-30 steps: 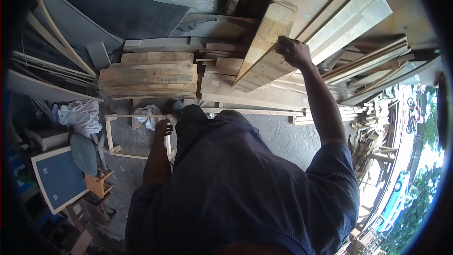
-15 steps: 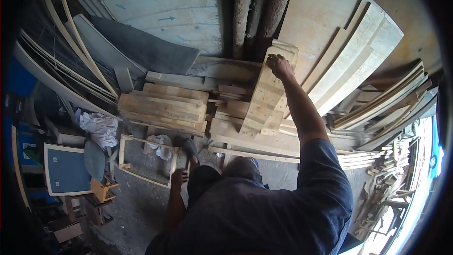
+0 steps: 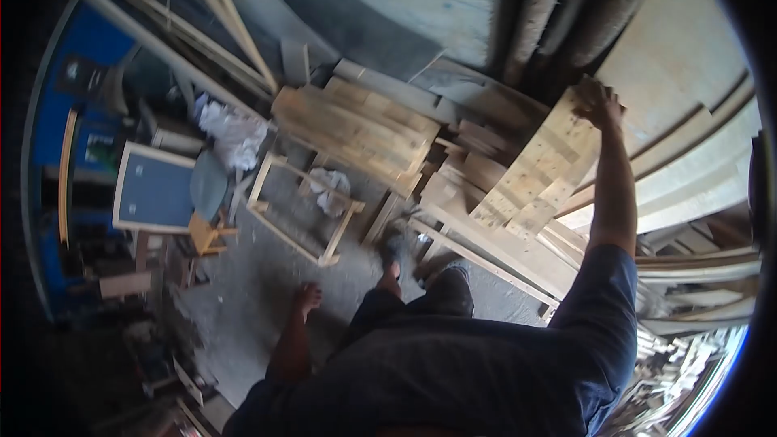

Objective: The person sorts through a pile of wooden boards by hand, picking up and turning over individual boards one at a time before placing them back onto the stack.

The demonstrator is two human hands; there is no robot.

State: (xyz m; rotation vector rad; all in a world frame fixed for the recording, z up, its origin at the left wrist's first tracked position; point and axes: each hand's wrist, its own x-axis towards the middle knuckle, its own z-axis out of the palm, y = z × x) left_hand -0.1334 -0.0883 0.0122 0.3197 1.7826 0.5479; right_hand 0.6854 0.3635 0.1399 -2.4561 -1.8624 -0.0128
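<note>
At upper edge of plank (image 3: 544,158): right hand (image 3: 600,107), grip unclear; left hand (image 3: 307,299), fingers loosely parted, above floor space (image 3: 243,291).

Daylight glares past the right edge of the dim floor (image 3: 243,291), whitening the wood scraps (image 3: 684,364); blur softens the right hand (image 3: 600,107) and logs (image 3: 619,12); fisheye distortion bends the black-rimmed margins.

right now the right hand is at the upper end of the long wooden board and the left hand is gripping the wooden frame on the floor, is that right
Not quite: the left hand grips nothing visible; the head view shows it apart from the wooden frame. The right hand is indeed at the upper end of the long wooden board.
</note>
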